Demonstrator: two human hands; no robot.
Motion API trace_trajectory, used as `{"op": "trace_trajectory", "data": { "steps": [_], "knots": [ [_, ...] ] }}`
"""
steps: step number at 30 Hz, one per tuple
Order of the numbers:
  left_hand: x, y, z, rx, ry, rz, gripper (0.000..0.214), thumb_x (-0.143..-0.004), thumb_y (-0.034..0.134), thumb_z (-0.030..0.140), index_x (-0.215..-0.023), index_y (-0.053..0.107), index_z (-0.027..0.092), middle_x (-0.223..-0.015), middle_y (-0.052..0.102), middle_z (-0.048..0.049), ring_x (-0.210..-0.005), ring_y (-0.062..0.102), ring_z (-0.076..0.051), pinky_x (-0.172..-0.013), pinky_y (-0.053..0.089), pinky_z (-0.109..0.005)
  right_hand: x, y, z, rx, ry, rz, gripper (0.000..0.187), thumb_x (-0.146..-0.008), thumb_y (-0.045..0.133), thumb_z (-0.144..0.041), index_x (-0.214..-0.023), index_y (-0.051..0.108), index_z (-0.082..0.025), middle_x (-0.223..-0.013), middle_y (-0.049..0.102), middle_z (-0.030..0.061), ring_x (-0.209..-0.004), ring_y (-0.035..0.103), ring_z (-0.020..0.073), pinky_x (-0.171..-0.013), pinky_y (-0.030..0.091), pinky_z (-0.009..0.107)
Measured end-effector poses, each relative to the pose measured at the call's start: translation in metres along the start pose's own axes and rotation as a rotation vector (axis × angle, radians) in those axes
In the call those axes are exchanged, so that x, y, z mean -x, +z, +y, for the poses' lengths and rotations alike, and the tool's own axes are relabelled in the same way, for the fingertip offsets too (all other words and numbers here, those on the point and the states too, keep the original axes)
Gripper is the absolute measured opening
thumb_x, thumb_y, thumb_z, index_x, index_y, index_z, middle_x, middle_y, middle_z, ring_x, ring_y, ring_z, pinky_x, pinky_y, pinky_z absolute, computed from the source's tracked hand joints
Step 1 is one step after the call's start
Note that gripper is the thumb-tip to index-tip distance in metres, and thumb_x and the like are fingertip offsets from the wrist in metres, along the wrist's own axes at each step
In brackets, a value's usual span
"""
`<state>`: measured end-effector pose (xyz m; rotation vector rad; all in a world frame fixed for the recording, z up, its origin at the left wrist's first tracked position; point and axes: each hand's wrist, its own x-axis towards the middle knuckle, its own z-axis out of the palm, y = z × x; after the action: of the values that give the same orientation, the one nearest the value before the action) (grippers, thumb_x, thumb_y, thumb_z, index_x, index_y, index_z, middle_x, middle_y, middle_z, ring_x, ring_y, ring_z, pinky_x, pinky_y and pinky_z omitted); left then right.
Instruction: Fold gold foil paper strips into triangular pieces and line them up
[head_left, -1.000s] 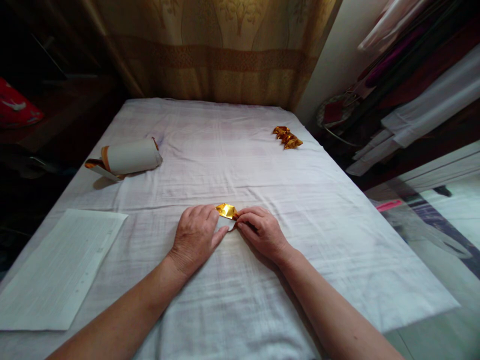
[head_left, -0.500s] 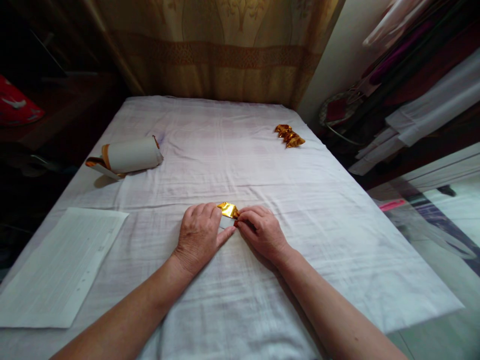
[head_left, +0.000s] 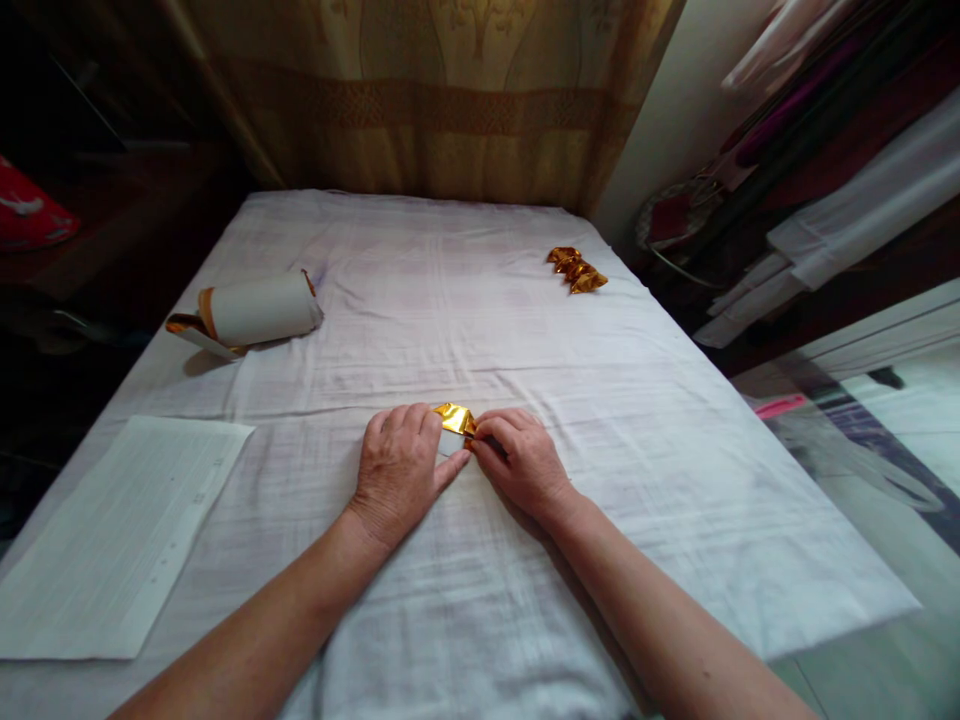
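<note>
Between my hands, on the cloth-covered table, lies a small piece of gold foil paper [head_left: 455, 417], shiny gold on its far part and white on its near part. My left hand [head_left: 400, 458] holds it down from the left, with the thumb along the near edge and the fingers curled over the left side. At the right edge my right hand [head_left: 523, 455] pinches it between thumb and fingertips, where a bit of foil is folded. Parts of the paper are hidden beneath my fingers.
Several folded gold foil pieces [head_left: 576, 270] sit at the far right of the table. A white-backed gold roll [head_left: 261, 308] lies at the left, with a printed sheet [head_left: 124, 540] nearer me. A curtain [head_left: 450, 110] hangs behind; clothes [head_left: 862, 210] hang at right.
The right hand's thumb and fingertips have shifted very slightly at the foil paper's right edge. The left hand keeps its hold. The whole view has moved a little.
</note>
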<state>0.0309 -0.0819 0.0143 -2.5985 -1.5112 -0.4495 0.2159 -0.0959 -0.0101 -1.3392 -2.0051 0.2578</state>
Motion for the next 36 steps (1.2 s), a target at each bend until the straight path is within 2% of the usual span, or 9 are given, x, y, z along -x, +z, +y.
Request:
{"op": "trace_trajectory", "data": {
  "steps": [13,24,27,30,32,36],
  "knots": [
    [-0.001,0.002,0.002,-0.013,-0.029,-0.016,0.033,-0.087,0.063,0.045,-0.101,0.062,0.015,-0.097,0.063,-0.0111,-0.095,0.056,-0.030,-0.086,0.042,-0.045,-0.002,0.001,0.002,-0.043,0.076,-0.046,0.009,-0.085,0.064,-0.014,-0.089,0.064,-0.022,-0.094,0.070,0.0046,-0.090,0.062,0.0219,-0.085,0.046,0.037],
    [-0.001,0.004,0.001,0.015,-0.029,0.009,0.030,-0.086,0.065,0.042,-0.099,0.063,0.015,-0.096,0.065,-0.0125,-0.093,0.058,-0.031,-0.086,0.045,-0.046,0.001,0.002,0.006,-0.047,0.020,-0.041,0.020,-0.088,0.054,-0.011,-0.097,0.069,-0.023,-0.102,0.071,0.0064,-0.095,0.063,0.0217,-0.087,0.048,0.038],
    [0.001,0.004,-0.012,0.088,0.017,0.010,0.025,-0.087,0.065,0.039,-0.098,0.063,0.017,-0.101,0.067,-0.0119,-0.098,0.060,-0.030,-0.088,0.046,-0.045,0.002,0.000,0.002,-0.012,-0.014,-0.045,0.018,-0.090,0.056,-0.015,-0.098,0.070,-0.023,-0.104,0.071,0.0068,-0.096,0.063,0.0220,-0.087,0.049,0.039],
    [0.004,0.003,-0.034,0.265,0.124,-0.056,0.017,-0.087,0.067,0.034,-0.097,0.065,0.020,-0.114,0.068,-0.0083,-0.108,0.060,-0.026,-0.094,0.046,-0.042,0.003,-0.004,-0.002,0.019,-0.060,-0.060,0.013,-0.091,0.062,-0.022,-0.101,0.070,-0.022,-0.106,0.071,0.0074,-0.097,0.063,0.0221,-0.088,0.049,0.040],
    [0.004,0.003,-0.048,0.346,0.213,-0.090,0.021,-0.088,0.066,0.032,-0.107,0.066,0.024,-0.121,0.067,-0.0052,-0.114,0.059,-0.024,-0.099,0.044,-0.041,0.003,-0.006,-0.002,0.043,-0.097,-0.071,0.013,-0.091,0.064,-0.024,-0.102,0.070,-0.021,-0.108,0.071,0.0077,-0.097,0.064,0.0223,-0.088,0.050,0.040],
    [0.001,0.006,-0.062,0.390,0.242,-0.060,0.020,-0.091,0.062,0.029,-0.109,0.070,0.025,-0.117,0.070,-0.0051,-0.108,0.062,-0.022,-0.096,0.046,-0.041,0.003,-0.006,0.000,0.083,-0.124,-0.072,0.012,-0.091,0.065,-0.026,-0.101,0.072,-0.023,-0.107,0.073,0.0069,-0.096,0.065,0.0220,-0.087,0.050,0.039]
  ]
}}
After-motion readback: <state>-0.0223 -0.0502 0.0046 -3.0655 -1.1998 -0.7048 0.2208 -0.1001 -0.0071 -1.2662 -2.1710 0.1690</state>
